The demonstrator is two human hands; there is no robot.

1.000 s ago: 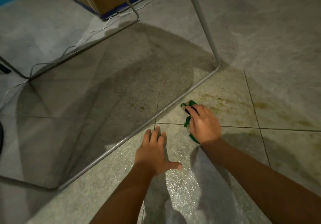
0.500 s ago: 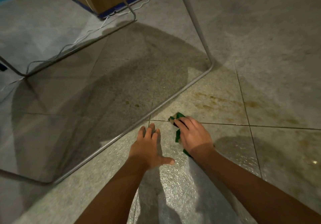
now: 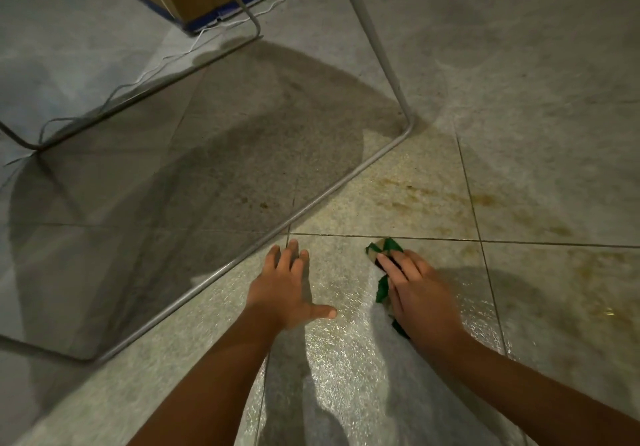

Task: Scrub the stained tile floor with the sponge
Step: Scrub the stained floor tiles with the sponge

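Right hand flat on the green sponge, right of the metal bar.
Presses with nearly straight fingers to rub the tile floor; leans on the open, empty left hand by the bar for balance.

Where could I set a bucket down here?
The tile right of the right hand and its green sponge is bare, as is the floor beyond the brown stains. Crowded left: the grey metal tube frame runs by the left hand.

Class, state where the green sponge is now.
In the head view, the sponge lies under the right hand on the wet tile, at the grout line, right of the left hand.
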